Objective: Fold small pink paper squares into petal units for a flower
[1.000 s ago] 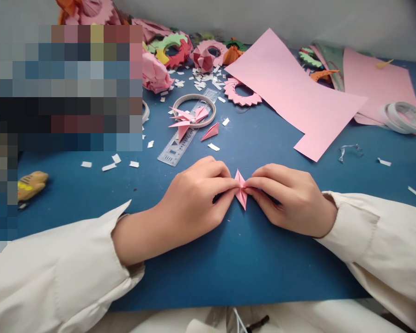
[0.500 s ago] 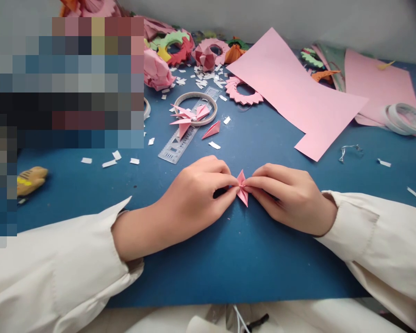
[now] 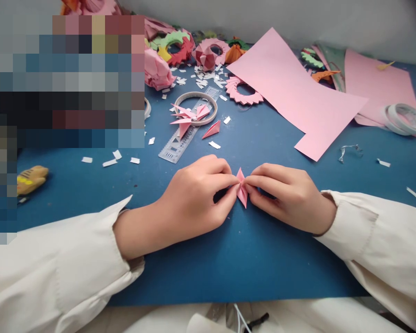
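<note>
Paper piece [image 3: 243, 196], pink, folded, sits between left hand [image 3: 201, 196] and right hand [image 3: 287, 196] over the counter [image 3: 249, 263]; both hands pinched nearly closed on opposite sides, probably to steady its creases.
</note>
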`<state>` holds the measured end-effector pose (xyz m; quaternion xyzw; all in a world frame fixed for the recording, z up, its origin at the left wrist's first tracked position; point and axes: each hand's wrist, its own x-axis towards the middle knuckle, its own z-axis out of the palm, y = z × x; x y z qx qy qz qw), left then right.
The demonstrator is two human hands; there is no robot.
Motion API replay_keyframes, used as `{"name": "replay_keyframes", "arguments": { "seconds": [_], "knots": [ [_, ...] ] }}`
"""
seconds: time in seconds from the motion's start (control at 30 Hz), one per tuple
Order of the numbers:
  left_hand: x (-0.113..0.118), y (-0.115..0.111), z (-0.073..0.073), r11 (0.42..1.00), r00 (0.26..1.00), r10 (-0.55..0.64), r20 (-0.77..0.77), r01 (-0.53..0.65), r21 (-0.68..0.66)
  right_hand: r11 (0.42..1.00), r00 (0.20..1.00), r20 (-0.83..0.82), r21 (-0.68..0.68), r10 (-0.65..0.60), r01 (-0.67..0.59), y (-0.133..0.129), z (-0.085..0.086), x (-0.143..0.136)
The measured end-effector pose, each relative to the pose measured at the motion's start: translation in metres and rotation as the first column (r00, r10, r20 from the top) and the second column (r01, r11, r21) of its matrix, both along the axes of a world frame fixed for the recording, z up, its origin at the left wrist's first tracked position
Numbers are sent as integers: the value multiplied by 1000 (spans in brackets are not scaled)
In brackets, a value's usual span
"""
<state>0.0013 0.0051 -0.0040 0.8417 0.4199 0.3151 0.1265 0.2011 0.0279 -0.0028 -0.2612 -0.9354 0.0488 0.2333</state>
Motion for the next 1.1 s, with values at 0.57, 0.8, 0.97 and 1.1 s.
{"name": "replay_keyframes", "arguments": {
  "seconds": [0.57,0.8,0.97,1.1],
  "knots": [
    [-3,1,-2,999,999,-2,-38,3,32,997,999,-50,-73,18,-22,1,-1,0],
    [-1,0,2,998,1000,-6,7,6,-57,1000,1000,-8,-13,27,-27,1,-1,-1],
    [0,-1,3,998,999,41,-3,-41,-48,999,999,-3,-15,40,-40,1,0,-1],
    [-1,-2,3,999,1000,24,-4,-24,-38,998,999,-17,-44,32,-33,1,0,-1]
  ]
}}
